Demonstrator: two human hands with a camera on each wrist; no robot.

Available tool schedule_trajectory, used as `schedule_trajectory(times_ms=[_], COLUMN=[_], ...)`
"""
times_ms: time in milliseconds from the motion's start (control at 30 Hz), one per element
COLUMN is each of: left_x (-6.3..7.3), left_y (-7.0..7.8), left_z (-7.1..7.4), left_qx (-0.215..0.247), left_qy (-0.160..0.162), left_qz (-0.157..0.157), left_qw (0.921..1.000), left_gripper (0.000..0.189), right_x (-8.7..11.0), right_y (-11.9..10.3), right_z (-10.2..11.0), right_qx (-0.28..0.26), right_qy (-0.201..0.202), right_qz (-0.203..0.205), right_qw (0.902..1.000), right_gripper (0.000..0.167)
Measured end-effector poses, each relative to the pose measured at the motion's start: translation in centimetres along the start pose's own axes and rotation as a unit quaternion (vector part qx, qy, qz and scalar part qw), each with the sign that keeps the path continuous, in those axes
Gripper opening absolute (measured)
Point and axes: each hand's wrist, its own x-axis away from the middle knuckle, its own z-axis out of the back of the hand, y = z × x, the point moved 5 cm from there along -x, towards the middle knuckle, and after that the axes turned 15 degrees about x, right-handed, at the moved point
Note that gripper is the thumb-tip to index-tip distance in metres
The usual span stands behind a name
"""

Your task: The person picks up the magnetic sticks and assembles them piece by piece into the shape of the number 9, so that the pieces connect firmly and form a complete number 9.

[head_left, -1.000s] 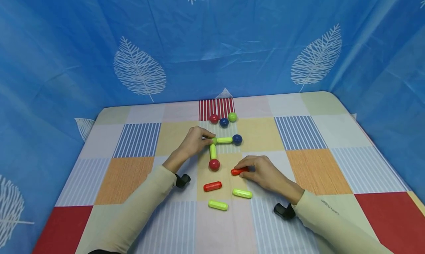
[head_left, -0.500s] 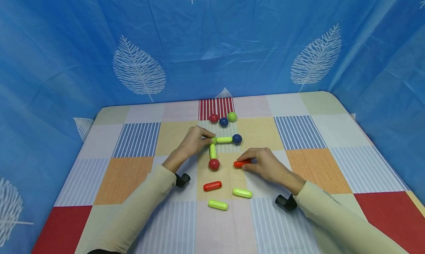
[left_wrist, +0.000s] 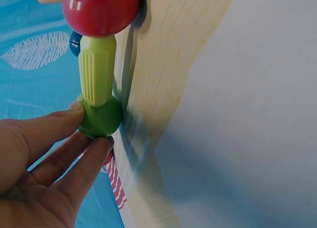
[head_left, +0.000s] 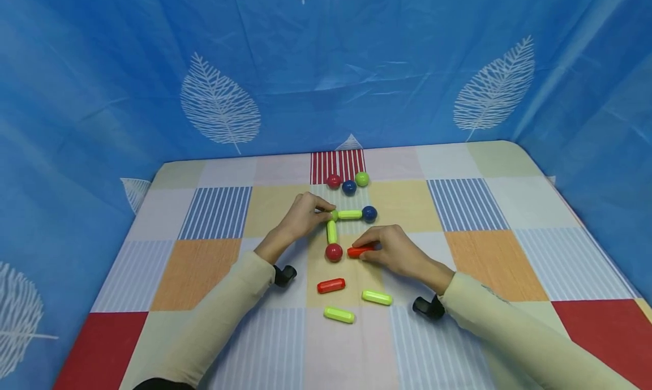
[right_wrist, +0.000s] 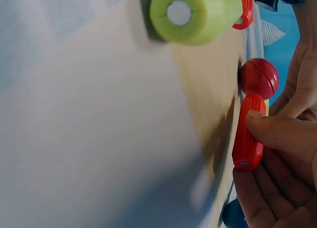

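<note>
Probably a curtained-off tabletop booth: blue leaf-print sheeting [head_left: 346, 67] around a patchwork-patterned tablecloth [head_left: 479, 265].

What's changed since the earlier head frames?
The right hand moved its red stick away from the person, then left toward the nearer red ball. Nothing newly grabbed or released. The left hand still pinches the green ball; loose sticks stayed put.
</note>
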Motion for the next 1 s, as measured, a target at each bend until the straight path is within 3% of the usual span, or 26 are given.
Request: schedule_trajectory(times_ms=[1000], left_x=[0.03], left_y=[-0.10], left_z=[-0.09], left_qx=[-0.003], left_qy=[0.002], left_qz=[0.008], left_qw=[1.0000], left_gripper=[0.020], right_x=[-0.32], right_y=[-0.50], right_z=[-0.11], right_qx=[-0.016], right_qy=[0.000], right_qz=[-0.004], right_qw=[0.9999], right_gripper=[0.022])
